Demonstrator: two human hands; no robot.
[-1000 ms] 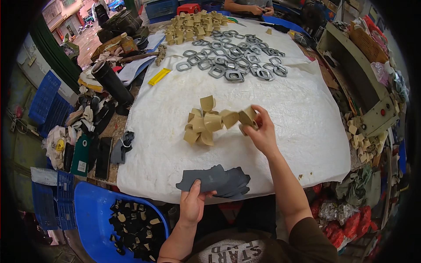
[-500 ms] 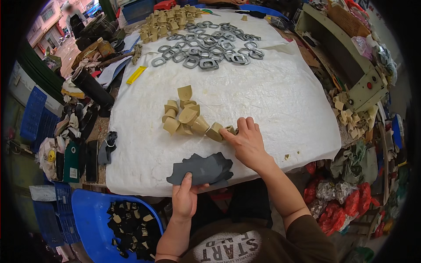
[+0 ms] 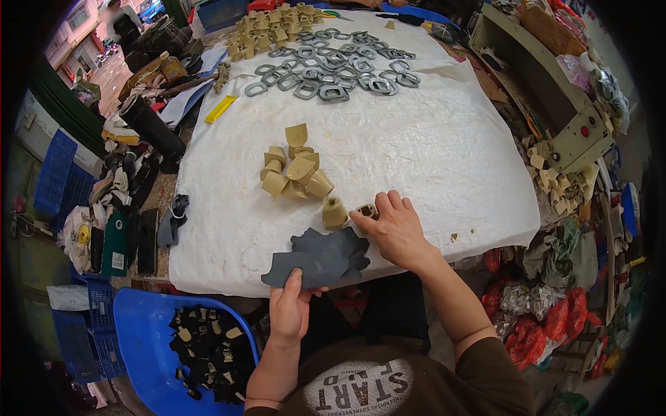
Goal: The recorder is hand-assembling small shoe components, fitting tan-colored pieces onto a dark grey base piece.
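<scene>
A stack of dark grey cut sheet pieces (image 3: 319,258), leather-like with jagged outlines, is pinched in my left hand (image 3: 288,305) at the table's near edge. The thumb lies on top and the fingers are underneath. My right hand (image 3: 394,229) is on the table to the right, its thumb and fingers around a beige shoe heel (image 3: 365,210) whose hollowed end faces up. Just left of the thumb, a second shoe heel (image 3: 334,213) stands slightly blurred, close behind the grey pieces. Farther off, several more beige heels (image 3: 302,168) lie in a loose cluster.
Grey metallic-looking rings (image 3: 333,91) spread across the far table, beside a pile of beige heels (image 3: 267,31). A yellow strip (image 3: 220,109) lies at the left edge. A blue tub (image 3: 139,333) with dark and beige pieces stands lower left; a pale green machine (image 3: 576,142) is at right.
The heel left of my right thumb has come away from the cluster toward me and now stands apart. My left hand, with the grey pieces, has hardly moved. The view has shifted slightly.
</scene>
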